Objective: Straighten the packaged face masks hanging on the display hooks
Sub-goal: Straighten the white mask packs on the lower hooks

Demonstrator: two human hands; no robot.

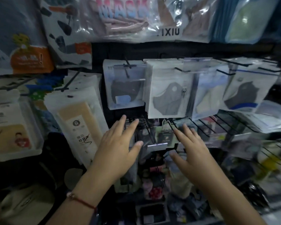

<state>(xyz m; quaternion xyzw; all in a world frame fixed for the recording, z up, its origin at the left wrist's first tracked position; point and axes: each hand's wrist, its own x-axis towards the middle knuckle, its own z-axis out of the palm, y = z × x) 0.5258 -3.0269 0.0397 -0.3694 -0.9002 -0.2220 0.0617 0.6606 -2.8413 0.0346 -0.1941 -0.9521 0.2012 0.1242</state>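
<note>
Both hands reach out flat, fingers spread, gripping nothing: left hand (118, 143), right hand (191, 149); just above them, packaged face masks (166, 93) hang in a row on black display hooks (182, 69).

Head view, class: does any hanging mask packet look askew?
Yes. The cream packet at left hangs tilted, its bottom swung right, and the black-mask packet at right leans too. Both open hands hold nothing.
</note>
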